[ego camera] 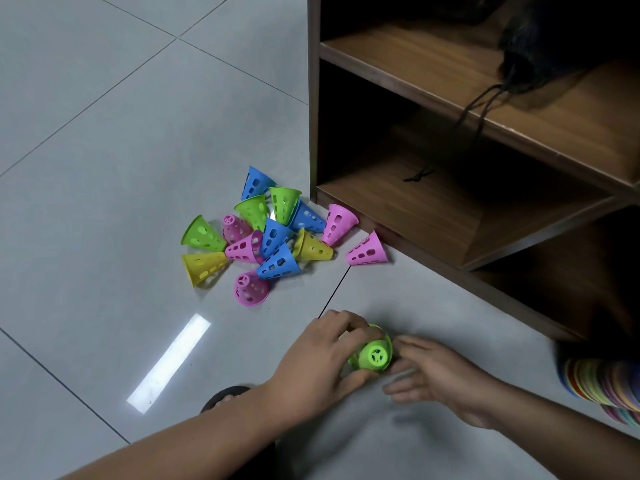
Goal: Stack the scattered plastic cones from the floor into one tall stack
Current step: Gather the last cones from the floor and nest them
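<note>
While your left hand (322, 355) is gripping the green cone (372, 353), its fingers are curling over the cone's upper side and the thumb is pressing in from below. The cone is sitting low in the view, on or just above the floor (86, 150), with its narrow spoked end pointing up at you. Your right hand (440, 372) is lying just beside it with the fingers straight and loose, holding nothing. The fingers are blurring there, so they may be touching the cone's right side, though that is not certain.

You are working over pale grey tiles with thin dark joints, and a bright strip of reflected light (169, 362) is shining on the tile to your left. The pile of cones (277, 233) is lying farther out on the same floor: blue, green, pink and yellow ones, tipped on their sides and leaning on each other. One pink cone (367, 251) is lying a little apart from the pile, near the foot of a dark wooden shelf unit (415, 64). A dark drawstring bag (540, 46) is resting on an upper shelf, its cords hanging over the edge. A bundle of coloured rings (602, 386) is showing at the right edge.
</note>
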The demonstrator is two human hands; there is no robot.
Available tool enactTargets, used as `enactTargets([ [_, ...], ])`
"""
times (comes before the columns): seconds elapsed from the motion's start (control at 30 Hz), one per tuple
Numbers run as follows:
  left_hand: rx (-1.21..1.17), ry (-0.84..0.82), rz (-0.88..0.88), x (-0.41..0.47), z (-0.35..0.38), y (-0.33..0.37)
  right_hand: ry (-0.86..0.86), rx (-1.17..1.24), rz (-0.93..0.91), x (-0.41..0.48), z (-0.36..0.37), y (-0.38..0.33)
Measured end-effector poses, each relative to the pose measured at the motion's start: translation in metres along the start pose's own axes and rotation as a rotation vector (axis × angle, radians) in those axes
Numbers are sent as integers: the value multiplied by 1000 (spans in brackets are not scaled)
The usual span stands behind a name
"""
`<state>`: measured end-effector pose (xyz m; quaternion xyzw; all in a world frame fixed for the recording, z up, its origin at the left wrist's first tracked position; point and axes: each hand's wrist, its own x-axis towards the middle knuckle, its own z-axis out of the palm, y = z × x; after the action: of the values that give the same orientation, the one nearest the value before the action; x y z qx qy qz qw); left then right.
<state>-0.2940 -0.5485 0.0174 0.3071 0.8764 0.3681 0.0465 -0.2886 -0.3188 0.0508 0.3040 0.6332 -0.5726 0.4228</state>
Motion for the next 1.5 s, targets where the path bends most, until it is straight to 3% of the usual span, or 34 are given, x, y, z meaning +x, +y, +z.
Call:
enactTargets([
  [0.17,10,22,-45,1,-10,-17,-31,58,-75,26,13,-5],
  [0.6,111,141,-260,-10,-70,-80,-126,-89,-216,79,79,-64],
  [0.7,141,121,-232,-15,-76,-87,1,-265,-313,81,69,-68],
  [0.83,204,135,-240,-30,-84,-102,409,-427,-518,93,34,-80],
  [0.93,274,183,-315,-42,-89,-119,592,-488,-601,100,13,-91],
  [1.33,210,125,-458,-60,-78,-141,650,-557,-605,120,-6,-86],
  [1.5,179,173,-471,-65,-91,-134,552,-385,-649,97,-3,-89],
])
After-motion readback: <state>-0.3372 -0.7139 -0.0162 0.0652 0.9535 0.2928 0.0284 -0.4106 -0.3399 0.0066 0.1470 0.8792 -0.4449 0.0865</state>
